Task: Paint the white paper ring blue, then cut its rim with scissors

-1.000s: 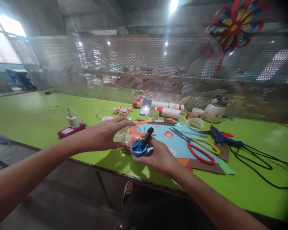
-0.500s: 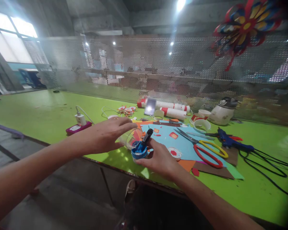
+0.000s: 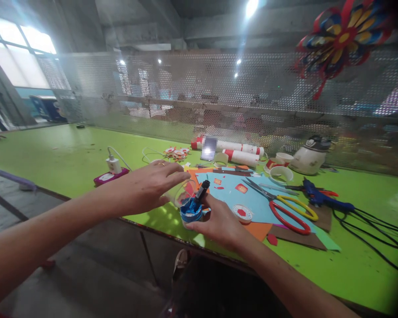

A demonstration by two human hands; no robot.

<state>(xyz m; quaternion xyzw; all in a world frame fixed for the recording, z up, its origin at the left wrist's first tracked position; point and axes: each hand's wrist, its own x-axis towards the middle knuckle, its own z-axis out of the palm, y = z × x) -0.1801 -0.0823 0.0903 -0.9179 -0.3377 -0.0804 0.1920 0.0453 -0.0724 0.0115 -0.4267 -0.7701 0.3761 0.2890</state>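
My left hand (image 3: 155, 183) curves over a clear plastic cup (image 3: 179, 191), fingers on its far side and thumb on the near side. The cup is tilted beside a small container with a blue rim and blue contents (image 3: 191, 213). That container is in the grip of my right hand (image 3: 219, 216), thumb at its front; the other fingers are mostly hidden. A black pen-like stick (image 3: 203, 191) leans out of the blue contents. Right of my right hand, a white disc with a red centre (image 3: 242, 213) lies on light-blue paper (image 3: 215, 181).
Scissors (image 3: 281, 205) and a blue glue gun (image 3: 325, 198) with trailing cord lie rightward on the green table (image 3: 63, 163). Behind stand paper rolls (image 3: 240, 157), a tape ring (image 3: 281, 174) and a jug (image 3: 310, 157). A charger (image 3: 112, 164) sits at left.
The clear cup has shifted slightly left and away from the blue-rimmed container. My right hand keeps its hold. The whole view has moved a little.
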